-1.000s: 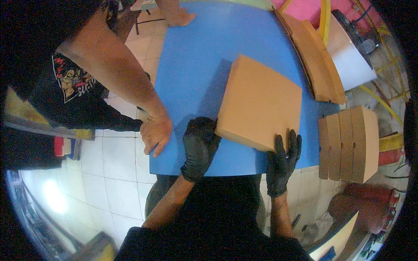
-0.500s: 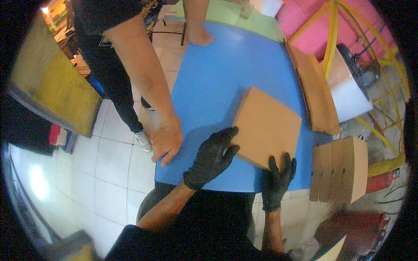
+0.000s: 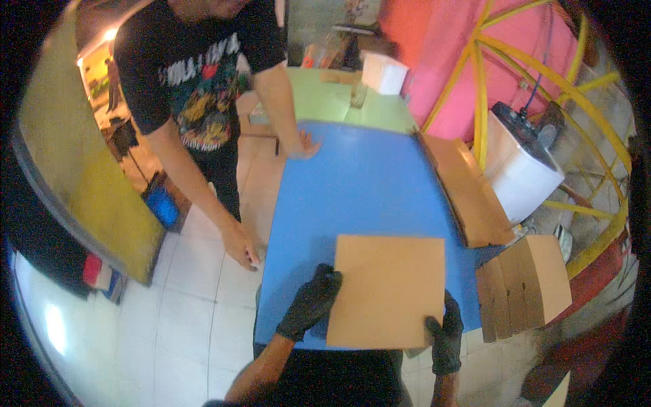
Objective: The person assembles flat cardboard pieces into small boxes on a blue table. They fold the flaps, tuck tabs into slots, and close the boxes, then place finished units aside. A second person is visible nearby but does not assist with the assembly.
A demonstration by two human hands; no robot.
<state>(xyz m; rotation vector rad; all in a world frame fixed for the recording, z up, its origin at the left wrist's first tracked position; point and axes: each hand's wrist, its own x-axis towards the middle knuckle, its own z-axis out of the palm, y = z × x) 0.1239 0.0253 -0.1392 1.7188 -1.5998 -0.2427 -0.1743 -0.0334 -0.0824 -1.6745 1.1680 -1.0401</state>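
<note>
A flat, square brown cardboard box (image 3: 386, 292) is held over the near end of the blue table (image 3: 359, 183). My left hand (image 3: 312, 302), in a black glove, grips its left edge with the fingers curled against the side. On the opposite edge, my gloved right hand (image 3: 445, 336) has its thumb on the near right corner and its other fingers along or behind the side, partly hidden. The box's top face is plain and closed.
Across the table's left side leans a person in a dark printed shirt (image 3: 203, 102), one hand (image 3: 305, 146) on the tabletop. Folded cardboard (image 3: 468, 190) lines the right edge. Several stacked boxes (image 3: 522, 288) stand at the near right. Behind are a white container (image 3: 519, 166) and yellow metal bars (image 3: 481, 88).
The box has come nearer to me and turned square to my view. My right hand has shifted from its near edge to its right side. The other person's near hand has left the table edge.
</note>
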